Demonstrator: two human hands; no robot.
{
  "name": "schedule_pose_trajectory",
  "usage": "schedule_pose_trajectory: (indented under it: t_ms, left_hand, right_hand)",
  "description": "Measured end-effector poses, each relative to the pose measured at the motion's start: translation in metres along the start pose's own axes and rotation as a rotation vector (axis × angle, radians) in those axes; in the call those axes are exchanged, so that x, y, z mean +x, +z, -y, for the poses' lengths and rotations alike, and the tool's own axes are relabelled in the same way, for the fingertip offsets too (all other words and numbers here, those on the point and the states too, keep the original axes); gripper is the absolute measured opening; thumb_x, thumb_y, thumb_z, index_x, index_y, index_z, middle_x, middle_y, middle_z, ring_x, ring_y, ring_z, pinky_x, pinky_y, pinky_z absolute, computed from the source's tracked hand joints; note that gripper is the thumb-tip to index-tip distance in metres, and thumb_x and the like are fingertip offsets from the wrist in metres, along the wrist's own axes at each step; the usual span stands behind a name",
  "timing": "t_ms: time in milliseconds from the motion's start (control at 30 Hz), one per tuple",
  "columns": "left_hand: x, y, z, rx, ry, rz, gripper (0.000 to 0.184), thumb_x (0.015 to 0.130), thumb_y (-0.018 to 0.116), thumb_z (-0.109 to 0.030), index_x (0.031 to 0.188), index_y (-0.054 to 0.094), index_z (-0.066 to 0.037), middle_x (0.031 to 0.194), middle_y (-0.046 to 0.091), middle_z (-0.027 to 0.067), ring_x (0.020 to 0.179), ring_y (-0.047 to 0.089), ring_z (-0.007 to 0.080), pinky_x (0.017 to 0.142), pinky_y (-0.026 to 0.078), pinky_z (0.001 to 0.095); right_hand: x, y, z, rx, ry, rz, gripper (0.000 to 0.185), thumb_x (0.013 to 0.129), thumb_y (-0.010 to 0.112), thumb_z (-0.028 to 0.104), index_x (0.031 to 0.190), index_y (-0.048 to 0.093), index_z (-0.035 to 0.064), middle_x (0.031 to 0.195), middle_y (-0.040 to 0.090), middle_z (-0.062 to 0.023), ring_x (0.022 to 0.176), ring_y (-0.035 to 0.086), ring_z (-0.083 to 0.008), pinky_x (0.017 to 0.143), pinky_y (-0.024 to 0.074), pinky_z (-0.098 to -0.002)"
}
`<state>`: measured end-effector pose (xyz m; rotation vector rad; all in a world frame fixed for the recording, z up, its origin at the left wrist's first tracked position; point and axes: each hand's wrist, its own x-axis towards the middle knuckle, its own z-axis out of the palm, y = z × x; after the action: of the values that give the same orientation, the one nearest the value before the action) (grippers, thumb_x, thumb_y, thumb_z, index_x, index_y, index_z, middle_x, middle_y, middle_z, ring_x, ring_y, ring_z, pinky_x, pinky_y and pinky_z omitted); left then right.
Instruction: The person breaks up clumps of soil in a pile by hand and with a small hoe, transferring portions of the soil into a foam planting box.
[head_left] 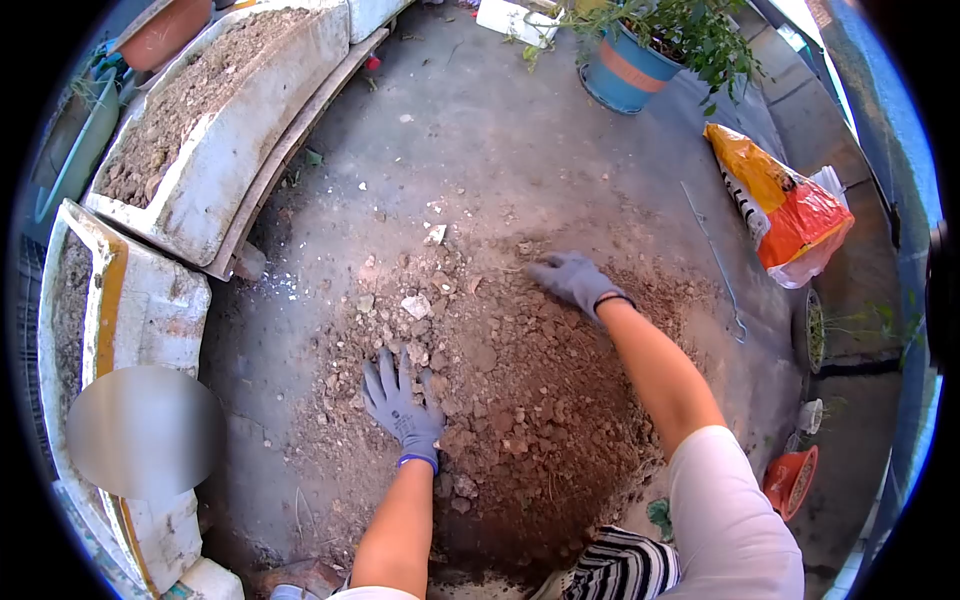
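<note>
A broad heap of brown soil (540,400), full of clods and small stones, lies on the concrete floor in front of me. My left hand (402,405), in a grey glove, rests on the near left side of the heap with its fingers spread. My right hand (572,278), gloved the same way, touches the far edge of the soil; its fingers are stretched out toward the left. Neither hand holds anything that I can see. Pale stones (416,306) and lumps lie between the two hands.
White foam boxes (235,150) filled with soil line the left side. A potted plant in a blue pot (628,72) stands at the back. On the right are an orange plastic bag (785,205), a thin wire (712,250) and a small terracotta pot (790,482).
</note>
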<state>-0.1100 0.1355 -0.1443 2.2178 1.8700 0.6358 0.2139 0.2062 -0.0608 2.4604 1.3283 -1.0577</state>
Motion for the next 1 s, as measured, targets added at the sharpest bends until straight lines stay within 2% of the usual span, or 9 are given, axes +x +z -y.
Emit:
schedule_pose_trajectory:
  t_ms: [167, 233, 367, 433, 533, 600, 767, 867, 1000]
  left_hand:
    - [-0.001, 0.003, 0.003, 0.001, 0.017, 0.001, 0.049, 0.093, 0.051, -0.036, 0.138, 0.051, -0.017, 0.15, 0.04, 0.0078, 0.14, 0.03, 0.0374, 0.112, 0.023, 0.051]
    - [-0.001, 0.001, 0.002, 0.01, 0.01, 0.013, 0.049, 0.093, 0.051, -0.036, 0.139, 0.051, -0.017, 0.151, 0.038, 0.007, 0.141, 0.029, 0.0366, 0.113, 0.022, 0.0509]
    - [-0.003, 0.008, 0.007, 0.0, 0.032, -0.04, 0.05, 0.092, 0.054, -0.039, 0.139, 0.051, -0.02, 0.148, 0.041, 0.0088, 0.139, 0.031, 0.0368, 0.109, 0.025, 0.0541]
    - [-0.005, 0.006, 0.006, -0.008, 0.027, -0.062, 0.05, 0.092, 0.055, -0.039, 0.138, 0.052, -0.019, 0.146, 0.043, 0.0095, 0.138, 0.033, 0.0369, 0.109, 0.026, 0.0538]
    - [-0.001, 0.002, 0.004, -0.007, 0.047, -0.094, 0.048, 0.091, 0.056, -0.037, 0.135, 0.055, -0.018, 0.143, 0.046, 0.011, 0.136, 0.034, 0.0367, 0.108, 0.027, 0.0533]
    - [0.0, 0.001, 0.004, -0.016, 0.03, -0.089, 0.048, 0.09, 0.056, -0.037, 0.135, 0.055, -0.018, 0.143, 0.046, 0.011, 0.136, 0.034, 0.0367, 0.108, 0.027, 0.0533]
    - [0.0, -0.002, 0.0, -0.032, 0.0, -0.051, 0.05, 0.089, 0.056, -0.036, 0.136, 0.053, -0.02, 0.143, 0.046, 0.0113, 0.136, 0.034, 0.0369, 0.109, 0.027, 0.0534]
    - [0.0, -0.007, 0.0, -0.038, -0.006, -0.023, 0.051, 0.089, 0.057, -0.036, 0.138, 0.052, -0.021, 0.144, 0.045, 0.0118, 0.136, 0.035, 0.0373, 0.109, 0.027, 0.0533]
    - [0.003, -0.005, 0.002, -0.076, -0.013, 0.008, 0.052, 0.088, 0.058, -0.035, 0.137, 0.052, -0.02, 0.147, 0.043, 0.0104, 0.138, 0.031, 0.0367, 0.11, 0.024, 0.0518]
  right_hand:
    - [-0.103, 0.007, 0.054, 0.105, -0.131, 0.245, 0.06, 0.091, 0.042, 0.063, 0.136, 0.052, 0.0238, 0.137, 0.046, -0.0159, 0.128, 0.044, -0.0355, 0.107, 0.0382, -0.0481]
    - [-0.14, 0.03, 0.063, -0.298, -0.293, 0.113, 0.056, 0.092, 0.043, 0.059, 0.135, 0.051, 0.0236, 0.135, 0.047, -0.0149, 0.127, 0.044, -0.0328, 0.105, 0.0387, -0.0505]
    - [-0.219, 0.079, 0.068, -0.466, -0.391, -0.029, 0.055, 0.091, 0.046, 0.059, 0.133, 0.051, 0.023, 0.136, 0.046, -0.0139, 0.129, 0.042, -0.0328, 0.104, 0.038, -0.0545]
    - [-0.244, 0.103, 0.054, -0.579, -0.604, -0.252, 0.055, 0.091, 0.047, 0.058, 0.131, 0.052, 0.0213, 0.137, 0.046, -0.0133, 0.13, 0.041, -0.033, 0.104, 0.0355, -0.0579]
    - [-0.26, 0.09, 0.055, -0.488, -0.73, -0.142, 0.058, 0.09, 0.049, 0.058, 0.134, 0.05, 0.0201, 0.139, 0.045, -0.0139, 0.132, 0.039, -0.0328, 0.108, 0.0331, -0.0558]
    - [-0.216, 0.067, 0.055, -0.304, -0.709, -0.12, 0.06, 0.09, 0.05, 0.057, 0.138, 0.048, 0.0204, 0.141, 0.044, -0.0136, 0.134, 0.038, -0.0321, 0.11, 0.0315, -0.0534]
    - [-0.043, 0.017, 0.115, -0.017, -0.397, -0.335, 0.067, 0.09, 0.049, 0.057, 0.147, 0.038, 0.0228, 0.153, 0.032, -0.0108, 0.141, 0.03, -0.0277, 0.115, 0.0243, -0.0472]
    - [0.033, 0.03, 0.156, -0.062, -0.284, -0.376, 0.068, 0.089, 0.046, 0.058, 0.146, 0.038, 0.0239, 0.156, 0.027, -0.01, 0.143, 0.026, -0.0288, 0.115, 0.0251, -0.0487]
    - [0.032, 0.062, 0.182, -0.237, -0.209, -0.149, 0.066, 0.087, 0.043, 0.065, 0.143, 0.042, 0.0308, 0.155, 0.026, -0.0091, 0.142, 0.025, -0.0349, 0.112, 0.0267, -0.0566]
